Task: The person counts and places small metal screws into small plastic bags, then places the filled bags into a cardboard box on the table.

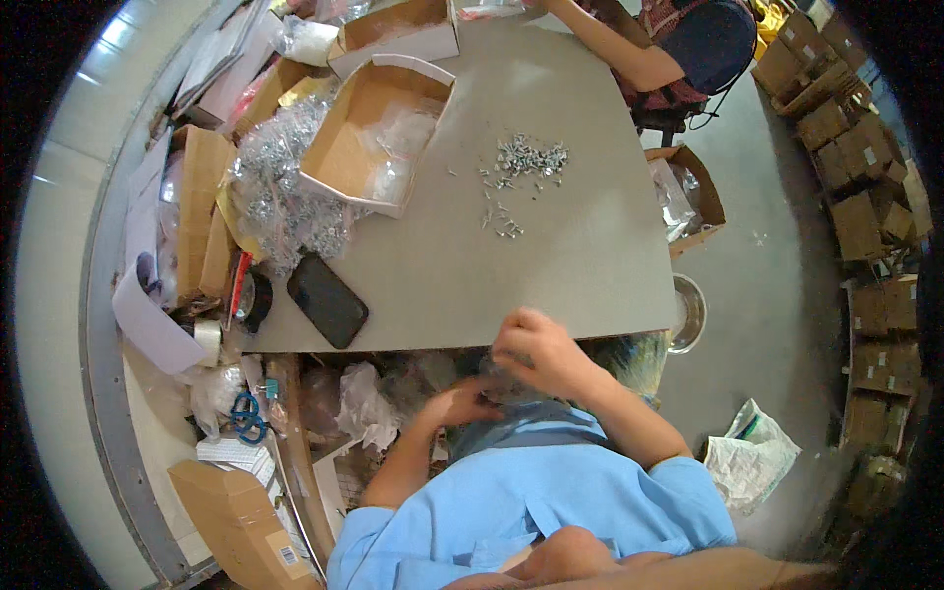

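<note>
My right hand [538,352] is raised at the table's near edge, its fingers curled together; what they hold, if anything, cannot be made out. Below and to its left, close to my lap, is my left hand [460,403], its fingertips blurred and partly hidden. Between the two hands shows a blurred, see-through patch that looks like clear plastic. Farther off on the grey table [580,256] lies a loose pile of small silvery screws [529,157], with several strays nearer me. A black phone [327,300] rests by the table's front left corner.
An open cardboard tray [329,147] holds clear bags, beside a heap of bagged hardware [280,187]. Black tape [258,301] and blue-handled scissors [248,418] are at left. A co-worker's arm [629,59] reaches in at the far side. A metal bowl [693,313] stands right.
</note>
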